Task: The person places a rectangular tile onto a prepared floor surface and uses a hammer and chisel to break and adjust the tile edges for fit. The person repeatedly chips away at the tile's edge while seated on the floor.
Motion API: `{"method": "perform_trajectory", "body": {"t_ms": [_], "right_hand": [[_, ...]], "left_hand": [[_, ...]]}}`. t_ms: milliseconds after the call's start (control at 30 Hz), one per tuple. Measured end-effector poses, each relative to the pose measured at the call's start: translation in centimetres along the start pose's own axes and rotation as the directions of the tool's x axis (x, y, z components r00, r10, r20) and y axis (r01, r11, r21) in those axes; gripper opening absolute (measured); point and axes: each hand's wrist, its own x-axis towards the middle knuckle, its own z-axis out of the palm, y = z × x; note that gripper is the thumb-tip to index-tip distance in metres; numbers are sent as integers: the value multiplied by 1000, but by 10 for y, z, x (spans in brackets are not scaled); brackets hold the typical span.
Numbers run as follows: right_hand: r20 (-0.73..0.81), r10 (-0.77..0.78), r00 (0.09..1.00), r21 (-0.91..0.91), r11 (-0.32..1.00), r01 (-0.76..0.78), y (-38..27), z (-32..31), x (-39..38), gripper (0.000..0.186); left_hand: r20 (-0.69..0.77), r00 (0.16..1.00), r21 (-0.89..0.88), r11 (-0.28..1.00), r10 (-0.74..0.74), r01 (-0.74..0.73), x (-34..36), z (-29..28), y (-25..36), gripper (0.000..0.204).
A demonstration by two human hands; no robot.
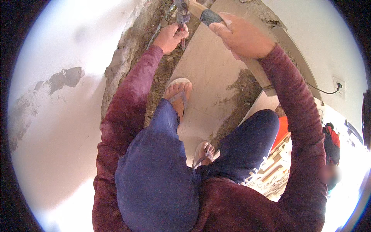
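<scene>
My left hand [170,38] is closed round a red-handled chisel [182,34] held upright over the rubble strip [162,75] beside the broken wall base. My right hand [245,36] grips the dark-wrapped handle [210,17] of a hammer, whose head is at the top edge, by or on the chisel's top; contact is hard to tell. Below lies a large beige tile [201,58], with both my sandalled feet near it.
A white wall [58,46] with patched plaster runs along my left. On the right are another white wall with a plugged socket and cable [338,86], a red object [282,125], a bright cluttered area and what seems another person [332,143] in black and red.
</scene>
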Motion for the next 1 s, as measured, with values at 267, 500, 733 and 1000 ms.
{"method": "perform_trajectory", "body": {"t_ms": [267, 500, 733, 1000], "right_hand": [[-410, -203, 889, -427, 904, 10, -42, -16, -23, 44], [-188, -240, 952, -73, 970, 230, 27, 20, -5, 35], [-431, 418, 800, 239, 908, -345, 23, 54, -50, 49], [-363, 650, 668, 240, 758, -607, 102, 174, -73, 59]], "left_hand": [[13, 1000, -108, 994, -25, 26, -3, -14, 15, 24], [73, 996, 275, 959, 47, -66, 2, -7, 28, 31], [-201, 980, 87, 996, -5, 23, 16, -50, 46, 37], [112, 973, 646, 759, -202, 83, -62, -17, -2, 86]]}}
